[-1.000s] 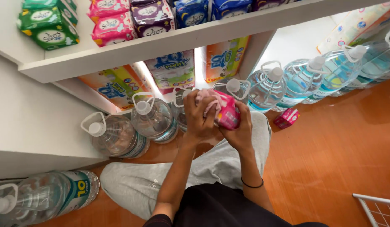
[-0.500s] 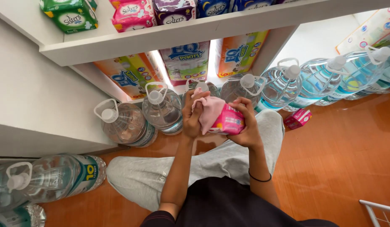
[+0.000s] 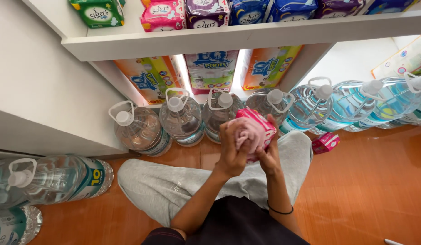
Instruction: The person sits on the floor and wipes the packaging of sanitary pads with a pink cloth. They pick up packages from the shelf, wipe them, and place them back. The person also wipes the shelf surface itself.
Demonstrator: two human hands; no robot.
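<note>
Since the earlier frame, left hand (image 3: 232,146) has bunched the pink cloth (image 3: 247,134) onto the pink packet (image 3: 260,129); right hand (image 3: 268,154) fingers clamp the packet beneath, left fingers clamped on cloth.

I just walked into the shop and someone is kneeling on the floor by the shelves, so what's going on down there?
A person kneels on the orange floor in front of a white shelf unit. Their right hand holds a small pink packet, while the left hand presses a pale pink cloth against it. A row of large clear water bottles stands just beyond the hands, and another small pink packet lies on the floor to the right.
</note>
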